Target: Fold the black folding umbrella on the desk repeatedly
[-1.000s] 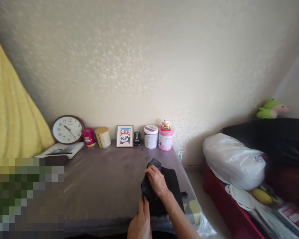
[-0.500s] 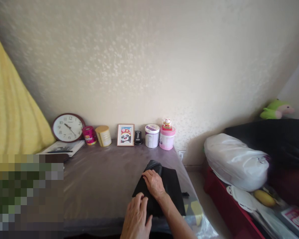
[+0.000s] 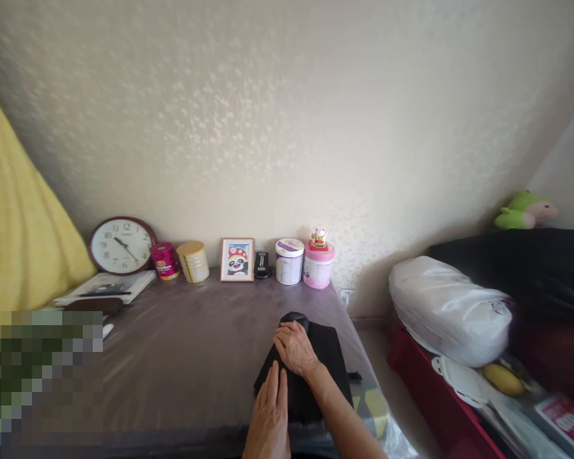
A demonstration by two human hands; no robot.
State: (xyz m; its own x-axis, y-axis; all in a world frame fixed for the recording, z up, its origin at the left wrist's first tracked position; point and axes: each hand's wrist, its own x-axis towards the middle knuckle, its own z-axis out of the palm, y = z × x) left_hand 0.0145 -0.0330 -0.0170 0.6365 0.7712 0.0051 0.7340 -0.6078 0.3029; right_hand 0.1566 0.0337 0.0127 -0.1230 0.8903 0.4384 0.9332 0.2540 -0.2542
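grey table (image 3: 191,357) | patterned wall (image 3: 287,127) | on black cloth (image 3: 333,360): left hand (image 3: 270,405) flat, right hand (image 3: 295,347) curved, grip unclear

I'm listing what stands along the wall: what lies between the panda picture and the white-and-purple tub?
In the head view, a small black object stands between the panda picture and the white-and-purple tub.

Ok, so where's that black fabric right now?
In the head view, the black fabric lies on the right side of the table, near its front edge, with the left hand and right hand on top of it.
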